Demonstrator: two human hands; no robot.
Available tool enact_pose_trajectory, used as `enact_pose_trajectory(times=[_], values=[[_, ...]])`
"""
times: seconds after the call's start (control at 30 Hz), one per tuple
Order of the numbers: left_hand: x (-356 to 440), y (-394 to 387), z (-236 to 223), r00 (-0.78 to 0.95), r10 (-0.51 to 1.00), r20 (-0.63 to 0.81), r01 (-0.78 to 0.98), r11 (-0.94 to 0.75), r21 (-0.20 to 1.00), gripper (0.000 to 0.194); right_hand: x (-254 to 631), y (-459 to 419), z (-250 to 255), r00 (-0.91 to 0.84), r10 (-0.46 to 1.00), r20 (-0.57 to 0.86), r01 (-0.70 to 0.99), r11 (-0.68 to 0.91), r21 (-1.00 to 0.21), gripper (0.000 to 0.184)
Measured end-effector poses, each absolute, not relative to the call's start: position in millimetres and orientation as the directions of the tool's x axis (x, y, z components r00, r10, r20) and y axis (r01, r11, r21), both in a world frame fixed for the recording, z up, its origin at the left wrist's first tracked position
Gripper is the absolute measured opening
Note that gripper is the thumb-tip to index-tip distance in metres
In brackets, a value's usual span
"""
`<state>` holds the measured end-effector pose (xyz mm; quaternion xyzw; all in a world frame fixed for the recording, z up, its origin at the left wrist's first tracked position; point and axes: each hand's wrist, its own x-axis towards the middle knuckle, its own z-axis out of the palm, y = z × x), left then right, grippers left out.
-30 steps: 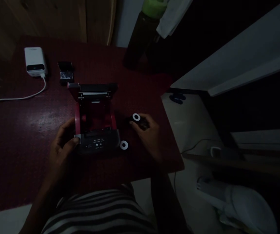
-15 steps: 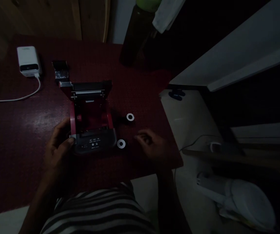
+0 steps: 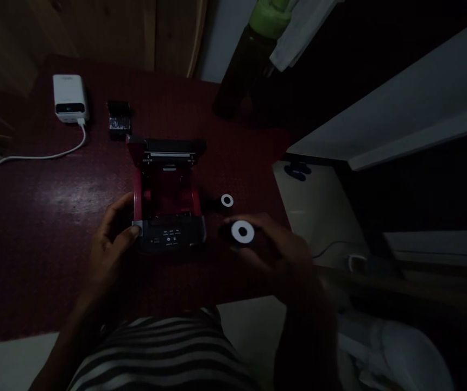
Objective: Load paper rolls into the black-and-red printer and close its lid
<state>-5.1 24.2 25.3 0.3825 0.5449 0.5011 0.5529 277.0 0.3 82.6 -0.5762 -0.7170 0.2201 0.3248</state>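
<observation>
A red and black label printer (image 3: 171,233) stands on the table with its lid raised, and its red inner bay shows. My left hand (image 3: 113,233) grips the printer's front left corner, thumb on top and fingers along the side. To the right of the printer, my right hand (image 3: 282,250) holds a small dark roll (image 3: 243,232) by its sides, its white ring-shaped end facing up. A second similar roll (image 3: 227,200) stands on the table just beyond it. Dim light hides the sides of both rolls.
On the dark red table (image 3: 54,217) lie a white power bank (image 3: 69,98) with a white cable (image 3: 33,157) and a shiny black piece (image 3: 119,119). A tall bottle (image 3: 244,65) with a green cap stands at the back. Blue slippers (image 3: 297,171) lie on the floor.
My right hand let go of the first roll beside the printer, then picked up the other roll from by the printer's front right corner and lifted it rightward. My left hand stays on the printer.
</observation>
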Motion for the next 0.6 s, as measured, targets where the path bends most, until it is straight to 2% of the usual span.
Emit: enact_pose_trajectory(times=[0.1,0.13,0.23,0.3,0.4,0.6], values=[[-5,24,26,-0.095,0.973,-0.21,-0.129,0.197,0.972,0.061,257,31,114,-0.352,0.898,0.264,0.719,0.44,-0.538,0.032],[-5,24,27,-0.091,0.974,-0.208,-0.131,0.195,0.972,0.061,245,43,118,-0.428,0.871,0.242,0.726,0.491,-0.481,0.033],[-6,24,26,-0.067,0.979,-0.19,-0.138,0.18,0.974,0.06,207,73,116,-0.568,0.822,0.037,0.771,0.547,-0.327,0.036],[-8,25,24,-0.054,0.984,-0.17,-0.133,0.162,0.978,0.059,188,84,111,-0.563,0.821,-0.092,0.813,0.53,-0.242,0.037],[-11,25,21,-0.038,0.985,-0.169,-0.129,0.162,0.978,0.061,174,92,105,-0.507,0.844,-0.174,0.86,0.484,-0.159,0.033],[-13,26,20,-0.006,0.986,-0.164,-0.137,0.161,0.977,0.062,171,106,99,-0.455,0.844,-0.284,0.89,0.425,-0.165,0.028]])
